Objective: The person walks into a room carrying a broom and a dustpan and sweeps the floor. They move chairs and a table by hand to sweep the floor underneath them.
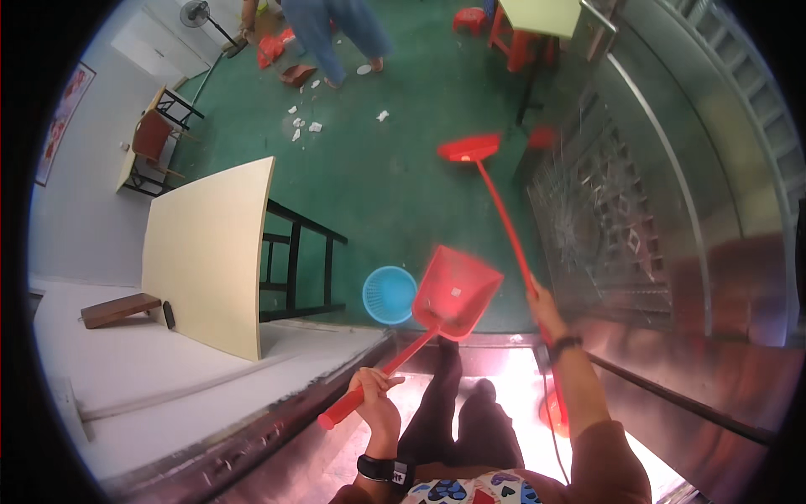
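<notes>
My left hand is wrapped round the handle of a red dustpan. A small pale scrap and some dirt lie in its pan, which is next to a blue basket on the floor. In my right hand is the long red handle of a broom. The broom's red head points away from me, over the green floor or on it; I cannot tell which.
White scraps are scattered ahead on the green floor. Farther off stands another person near red bags. A pale table is at the left, a metal door at the right. Underfoot runs a doorway sill.
</notes>
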Action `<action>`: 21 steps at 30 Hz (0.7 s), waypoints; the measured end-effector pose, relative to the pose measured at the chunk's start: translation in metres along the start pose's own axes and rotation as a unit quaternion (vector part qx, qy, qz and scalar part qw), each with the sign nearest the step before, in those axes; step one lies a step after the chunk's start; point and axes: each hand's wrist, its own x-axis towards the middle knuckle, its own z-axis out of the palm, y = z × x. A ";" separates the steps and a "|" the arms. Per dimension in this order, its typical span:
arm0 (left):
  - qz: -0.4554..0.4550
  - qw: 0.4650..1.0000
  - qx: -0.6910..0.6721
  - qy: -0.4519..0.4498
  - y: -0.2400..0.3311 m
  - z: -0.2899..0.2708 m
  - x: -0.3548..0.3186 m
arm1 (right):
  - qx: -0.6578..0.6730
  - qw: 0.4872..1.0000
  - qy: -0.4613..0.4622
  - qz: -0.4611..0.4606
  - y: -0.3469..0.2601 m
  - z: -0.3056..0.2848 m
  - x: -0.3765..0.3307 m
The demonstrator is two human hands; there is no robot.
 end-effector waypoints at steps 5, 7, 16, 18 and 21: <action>0.001 0.999 0.015 0.036 0.031 -0.001 0.029 | 0.024 0.987 -0.112 0.114 0.070 -0.025 -0.195; -0.014 0.998 0.031 0.059 0.035 0.004 0.043 | 0.006 0.958 -0.120 0.261 0.056 -0.039 -0.257; -0.004 0.995 -0.003 0.096 0.061 0.038 0.108 | -0.050 0.985 -0.153 0.058 0.022 -0.025 -0.095; 0.010 0.993 -0.031 0.118 0.061 0.048 0.125 | -0.047 0.985 -0.166 0.030 -0.016 -0.013 -0.014; 0.034 0.991 -0.023 0.125 0.062 0.076 0.158 | 0.016 0.982 -0.173 0.079 -0.104 -0.004 0.124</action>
